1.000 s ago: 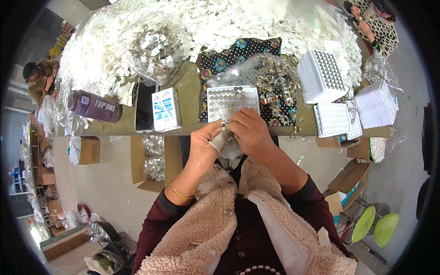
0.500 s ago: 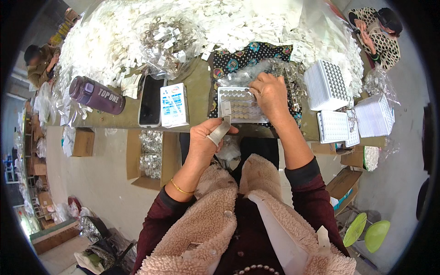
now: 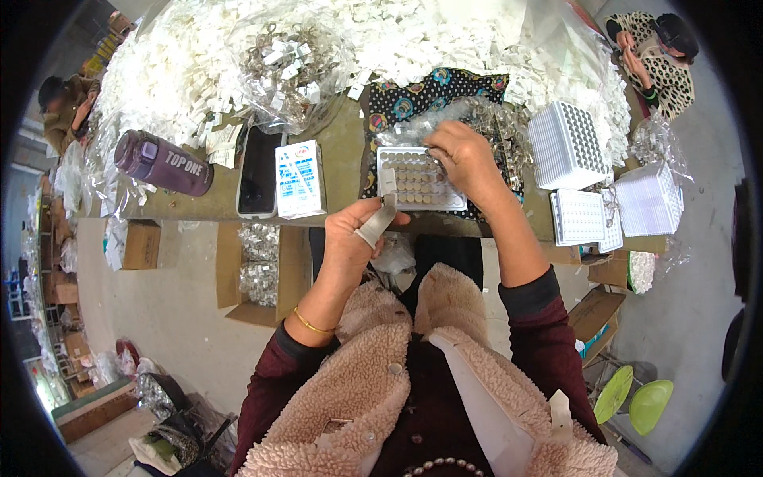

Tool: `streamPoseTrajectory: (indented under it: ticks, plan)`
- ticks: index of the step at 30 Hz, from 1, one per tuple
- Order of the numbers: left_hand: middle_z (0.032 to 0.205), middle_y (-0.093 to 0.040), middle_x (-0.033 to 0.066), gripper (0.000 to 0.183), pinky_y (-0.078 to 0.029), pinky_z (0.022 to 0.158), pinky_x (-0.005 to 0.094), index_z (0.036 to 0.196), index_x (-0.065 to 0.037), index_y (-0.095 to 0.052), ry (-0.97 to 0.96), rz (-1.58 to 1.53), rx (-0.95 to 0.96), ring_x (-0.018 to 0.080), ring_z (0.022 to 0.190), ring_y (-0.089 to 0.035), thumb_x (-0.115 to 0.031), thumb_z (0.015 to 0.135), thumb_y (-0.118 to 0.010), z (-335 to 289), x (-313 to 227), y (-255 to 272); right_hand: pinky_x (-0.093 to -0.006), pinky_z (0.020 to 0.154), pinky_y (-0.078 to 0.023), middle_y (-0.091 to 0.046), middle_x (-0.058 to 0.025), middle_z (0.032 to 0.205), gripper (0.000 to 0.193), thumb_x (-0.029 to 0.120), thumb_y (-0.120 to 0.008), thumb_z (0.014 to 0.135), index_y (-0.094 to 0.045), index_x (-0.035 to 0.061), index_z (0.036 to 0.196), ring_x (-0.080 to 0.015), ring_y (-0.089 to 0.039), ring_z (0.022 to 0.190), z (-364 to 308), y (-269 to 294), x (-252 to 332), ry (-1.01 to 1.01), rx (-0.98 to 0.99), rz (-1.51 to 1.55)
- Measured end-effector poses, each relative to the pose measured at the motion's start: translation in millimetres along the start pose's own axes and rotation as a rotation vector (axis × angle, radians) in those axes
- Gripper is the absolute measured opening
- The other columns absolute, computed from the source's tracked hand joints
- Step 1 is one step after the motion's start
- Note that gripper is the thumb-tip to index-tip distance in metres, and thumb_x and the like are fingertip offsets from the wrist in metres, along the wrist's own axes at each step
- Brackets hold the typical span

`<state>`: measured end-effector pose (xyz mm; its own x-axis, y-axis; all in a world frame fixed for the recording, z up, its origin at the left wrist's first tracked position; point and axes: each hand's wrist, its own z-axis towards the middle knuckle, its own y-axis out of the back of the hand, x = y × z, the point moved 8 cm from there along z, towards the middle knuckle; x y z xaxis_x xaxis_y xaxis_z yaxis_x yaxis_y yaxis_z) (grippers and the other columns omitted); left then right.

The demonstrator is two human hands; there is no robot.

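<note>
My left hand is closed around a curled grey-beige strip, with a small white rectangular piece at its upper end. That piece overlaps the near left edge of a white tray holding rows of round, coin-like metal discs. My right hand reaches over the tray's right side, thumb and fingers pinched together at its far edge. Anything between those fingertips is too small to make out. Beneath the tray lies a dark patterned cloth, with a clear plastic bag on it behind the tray.
A big heap of small white pieces covers the table's far side. Left stand a purple bottle, a phone and a white-blue carton. Stacked white trays rise at right. Two other people sit at the far corners.
My right hand has shifted slightly left and toward the tray's far edge. My left hand has moved slightly left with the strip and white piece. The view has shifted a little.
</note>
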<state>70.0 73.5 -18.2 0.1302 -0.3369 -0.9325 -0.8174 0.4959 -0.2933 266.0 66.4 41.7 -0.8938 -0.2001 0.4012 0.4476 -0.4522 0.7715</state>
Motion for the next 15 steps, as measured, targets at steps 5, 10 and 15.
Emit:
streamPoseTrajectory:
  ticks: [5,10,15]
  plan:
    - [0.09,-0.074,0.0116,0.019,-0.032,0.041,0.0178,0.105,0.0,-0.071,-0.015,0.029,-0.006,0.0023,0.047,-0.045,-0.015,0.096,-0.063,0.8,-6.7,-2.2,-0.0402,0.074,-0.052,-0.061,-0.0103,0.087,0.027,-0.009,-0.064,0.067,-0.07,0.0029,0.09,-0.0312,-0.061,0.087,1.4,-8.6,2.8,0.072,0.12,-0.054]
    - [0.087,-0.075,0.0099,0.018,-0.034,0.041,0.0187,0.105,0.0,-0.072,-0.012,0.039,-0.001,0.0027,0.046,-0.046,-0.012,0.096,-0.062,2.0,-10.5,-5.2,-0.0406,0.074,-0.052,-0.061,-0.01,0.087,0.02,-0.008,-0.065,0.067,-0.067,0.0025,0.085,-0.0315,-0.061,0.086,0.4,-6.9,-2.0,0.043,0.109,-0.063]
    - [0.086,-0.075,0.0103,0.018,-0.033,0.041,0.0189,0.105,0.0,-0.073,-0.025,-0.03,-0.014,0.0025,0.046,-0.046,-0.012,0.095,-0.063,3.4,-11.5,-10.9,-0.0412,0.07,-0.05,-0.058,-0.0096,0.083,0.017,-0.001,-0.069,0.07,-0.06,0.0039,0.084,-0.0323,-0.059,0.083,0.8,17.5,18.1,0.067,-0.03,-0.034]
